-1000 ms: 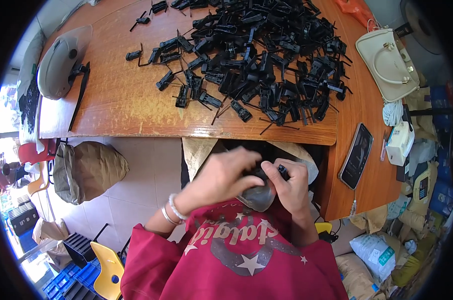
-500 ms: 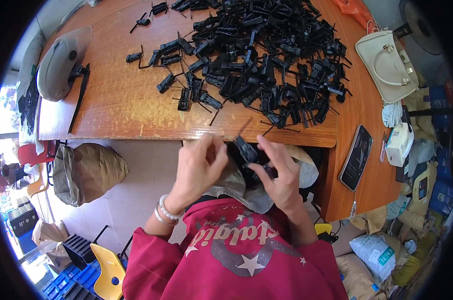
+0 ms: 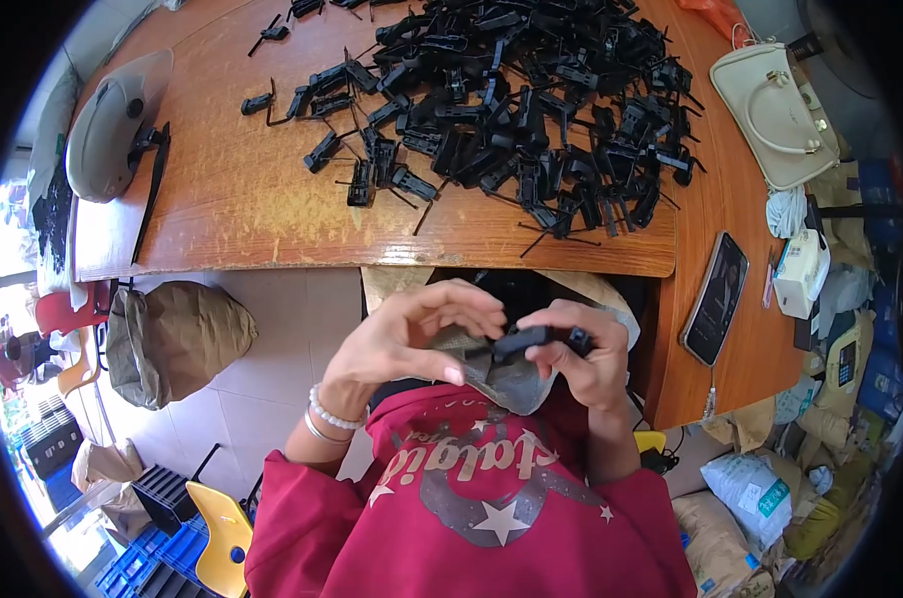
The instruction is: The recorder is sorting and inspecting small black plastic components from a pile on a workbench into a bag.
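Over my lap, my right hand pinches a small black plastic part between thumb and fingers. The part is longish and blocky, and its left end points toward my other hand. My left hand is beside it with thumb and fingers apart, holding nothing. A gap separates its fingertips from the part. Beneath both hands a greyish woven sack lies across my lap, its inside dark. On the table beyond is a big heap of similar black parts, many with thin rods sticking out.
The wooden table has a worn front edge just beyond my hands. A grey helmet sits at its left. At the right are a phone, a cream handbag and a tissue pack. A brown sack stands on the floor.
My left hand has opened from a closed pinch. My right hand has moved slightly right, and the part in it has turned from steeply slanted to nearly level.
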